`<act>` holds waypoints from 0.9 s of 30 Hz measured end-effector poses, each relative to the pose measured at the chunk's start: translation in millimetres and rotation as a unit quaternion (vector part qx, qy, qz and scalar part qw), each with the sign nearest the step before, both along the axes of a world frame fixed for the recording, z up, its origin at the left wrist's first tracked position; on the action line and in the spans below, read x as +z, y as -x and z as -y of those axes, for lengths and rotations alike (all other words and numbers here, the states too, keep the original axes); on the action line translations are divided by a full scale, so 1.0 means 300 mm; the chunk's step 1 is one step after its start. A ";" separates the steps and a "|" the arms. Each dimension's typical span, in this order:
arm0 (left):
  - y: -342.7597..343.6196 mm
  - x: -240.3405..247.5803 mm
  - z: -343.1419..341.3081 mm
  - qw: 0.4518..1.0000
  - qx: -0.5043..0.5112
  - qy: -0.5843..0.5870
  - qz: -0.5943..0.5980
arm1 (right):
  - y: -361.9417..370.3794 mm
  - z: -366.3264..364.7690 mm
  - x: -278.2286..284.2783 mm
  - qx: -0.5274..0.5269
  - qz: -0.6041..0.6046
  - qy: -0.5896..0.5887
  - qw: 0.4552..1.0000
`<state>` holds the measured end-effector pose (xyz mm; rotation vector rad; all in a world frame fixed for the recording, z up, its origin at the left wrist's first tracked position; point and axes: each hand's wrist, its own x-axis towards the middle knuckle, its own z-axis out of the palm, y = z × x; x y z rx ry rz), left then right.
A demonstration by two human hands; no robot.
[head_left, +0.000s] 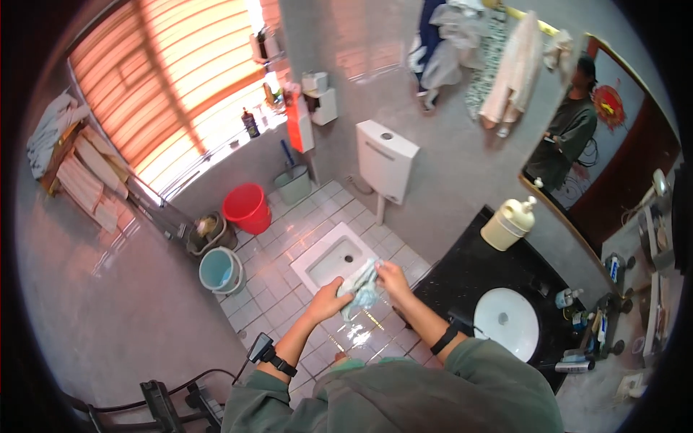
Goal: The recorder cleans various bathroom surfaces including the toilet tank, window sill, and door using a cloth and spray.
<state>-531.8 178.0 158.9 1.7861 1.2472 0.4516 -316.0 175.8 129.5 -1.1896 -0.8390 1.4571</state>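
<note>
A crumpled, pale blue-white cloth [363,290] hangs between my two hands, in front of my body and above the tiled floor. My left hand [330,299] is closed on its left side, with the thumb lying across it. At the cloth's upper right, my right hand [390,279] pinches an edge. Below and beyond the cloth lies a white squat toilet [317,267] set into the floor, partly covered from sight by my hands. The cloth's lower end droops loosely.
To the right, a black counter [451,278] carries a white basin [520,307] and a cream pump bottle [508,224]. A red bucket [247,209], a light-blue bucket [221,270] and a grey-green bin [292,185] stand along the left wall. A white cistern [387,162] is mounted ahead.
</note>
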 end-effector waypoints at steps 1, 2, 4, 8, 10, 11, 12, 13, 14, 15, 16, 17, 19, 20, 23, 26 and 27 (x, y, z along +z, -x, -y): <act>0.074 -0.019 -0.030 1.000 0.011 0.010 0.000 | 0.073 -0.051 0.074 -0.024 -0.060 0.032 0.997; 0.140 -0.033 -0.081 0.999 0.014 0.028 0.043 | 0.115 -0.118 0.080 -0.009 0.012 -0.013 1.000; 0.267 -0.054 -0.161 0.980 0.010 0.162 0.118 | 0.185 -0.216 0.082 -0.049 0.055 -0.071 0.995; 0.576 -0.250 -0.253 0.997 -0.048 0.039 0.048 | 0.196 -0.463 0.178 -0.139 0.013 -0.156 0.978; 0.613 -0.272 -0.307 0.994 0.082 0.039 0.062 | 0.117 -0.586 0.081 -0.041 0.143 -0.219 0.964; 0.594 -0.262 -0.321 0.994 0.074 0.044 0.062 | 0.074 -0.626 0.050 0.084 0.510 -0.160 0.841; 0.562 -0.224 -0.356 0.989 0.073 0.073 0.107 | 0.108 -0.648 0.050 0.058 0.508 -0.200 0.836; 0.519 -0.191 -0.403 0.981 0.070 0.100 0.151 | 0.151 -0.675 0.045 0.031 0.505 -0.240 0.828; 0.486 -0.170 -0.459 0.981 0.077 0.097 0.151 | 0.195 -0.736 0.089 0.035 0.502 -0.246 0.828; 0.450 -0.158 -0.494 0.982 0.065 0.075 0.162 | 0.231 -0.766 0.129 0.049 0.398 -0.205 0.893; 0.423 -0.149 -0.524 0.983 0.048 0.052 0.170 | 0.262 -0.792 0.146 0.056 0.285 -0.160 0.943; 0.385 -0.134 -0.573 0.984 0.046 0.047 0.166 | 0.277 -0.835 0.139 0.053 0.281 -0.164 0.944; 0.303 -0.094 -0.693 0.972 0.063 0.025 0.227 | 0.292 -0.915 0.127 0.094 0.192 -0.156 0.964; 0.289 -0.101 -0.755 0.970 0.058 0.020 0.234 | 0.306 -0.953 0.126 0.118 0.090 -0.152 0.977; 0.225 -0.055 -0.895 0.966 0.108 0.141 0.190 | 0.341 -1.015 0.244 0.216 -0.224 -0.035 0.950; 0.122 0.016 -1.025 0.817 0.145 0.323 0.455 | 0.399 -1.081 0.243 0.168 -0.429 0.108 0.881; 0.108 0.024 -1.047 0.817 0.143 0.330 0.450 | 0.420 -1.114 0.227 0.160 -0.433 0.109 0.880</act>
